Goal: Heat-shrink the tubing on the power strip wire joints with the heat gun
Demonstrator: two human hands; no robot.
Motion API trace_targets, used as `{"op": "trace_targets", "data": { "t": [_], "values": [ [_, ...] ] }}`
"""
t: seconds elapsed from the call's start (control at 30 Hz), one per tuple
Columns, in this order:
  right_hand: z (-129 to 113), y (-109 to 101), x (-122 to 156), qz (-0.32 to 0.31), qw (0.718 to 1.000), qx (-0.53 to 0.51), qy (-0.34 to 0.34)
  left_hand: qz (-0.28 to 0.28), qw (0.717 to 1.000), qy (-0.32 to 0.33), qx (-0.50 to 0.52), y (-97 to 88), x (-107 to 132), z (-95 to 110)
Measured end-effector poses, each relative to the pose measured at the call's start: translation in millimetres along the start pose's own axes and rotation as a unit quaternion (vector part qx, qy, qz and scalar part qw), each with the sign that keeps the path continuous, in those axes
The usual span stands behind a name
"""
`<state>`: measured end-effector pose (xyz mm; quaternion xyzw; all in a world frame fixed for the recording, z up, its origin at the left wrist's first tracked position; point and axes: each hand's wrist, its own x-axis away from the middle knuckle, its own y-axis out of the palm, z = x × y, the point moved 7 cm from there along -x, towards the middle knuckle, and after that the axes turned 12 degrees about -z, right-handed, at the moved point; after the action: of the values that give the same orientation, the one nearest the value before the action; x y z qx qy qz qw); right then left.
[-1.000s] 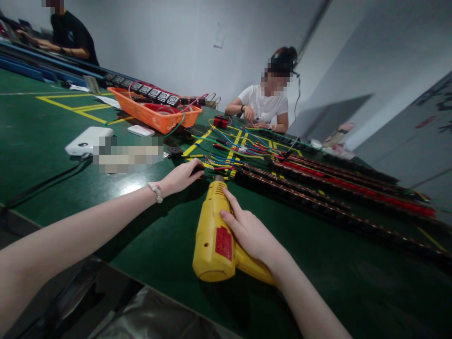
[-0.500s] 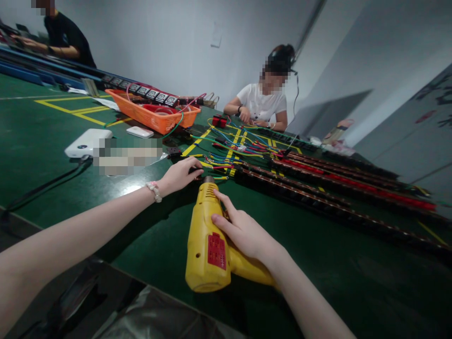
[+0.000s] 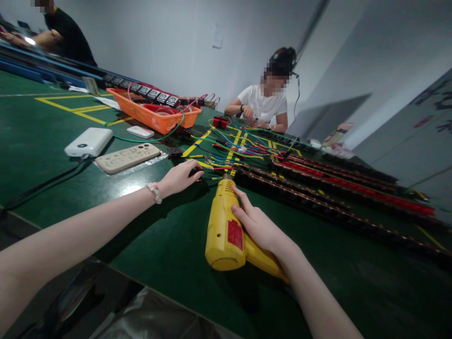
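Observation:
My right hand (image 3: 259, 226) grips a yellow heat gun (image 3: 226, 225) with a red label, its nozzle aimed away from me at a wire end near the tip of a long dark strip (image 3: 282, 187). My left hand (image 3: 181, 175) rests on the green table (image 3: 169, 245) left of the nozzle, fingers curled and pinching a thin wire (image 3: 206, 178) that runs toward the nozzle. A bundle of coloured wires (image 3: 240, 148) spreads out just beyond both hands.
A beige remote (image 3: 127, 157), a white power bank (image 3: 89, 141), a small white device (image 3: 140, 132) and an orange tray (image 3: 151, 115) lie to the left. Several long strips (image 3: 353, 188) run to the right. One person sits across the table (image 3: 263, 106), another at far left (image 3: 60, 33).
The heat gun and my right hand have shifted right and forward, toward the strip's end. My left hand has stayed almost in place on the wire.

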<state>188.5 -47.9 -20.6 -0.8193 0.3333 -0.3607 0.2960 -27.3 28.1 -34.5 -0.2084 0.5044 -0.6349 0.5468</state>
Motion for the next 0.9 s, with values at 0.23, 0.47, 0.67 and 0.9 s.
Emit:
{"op": "trace_targets", "data": {
  "t": [0.23,0.47,0.67,0.9],
  "values": [
    [-12,15,5,-0.042,0.998,0.021,-0.035,-0.026,0.999,0.018,0.036,3.7,-3,-1],
    [-15,20,4,-0.067,0.996,0.01,-0.062,-0.036,0.991,0.039,0.119,3.9,-6,-2],
    [-15,18,5,-0.067,0.996,0.01,-0.063,-0.039,0.988,0.035,0.143,0.3,-4,-6],
    [-13,19,3,-0.076,0.995,0.015,-0.065,-0.053,0.983,0.024,0.176,0.4,-4,-12]
  ]
}}
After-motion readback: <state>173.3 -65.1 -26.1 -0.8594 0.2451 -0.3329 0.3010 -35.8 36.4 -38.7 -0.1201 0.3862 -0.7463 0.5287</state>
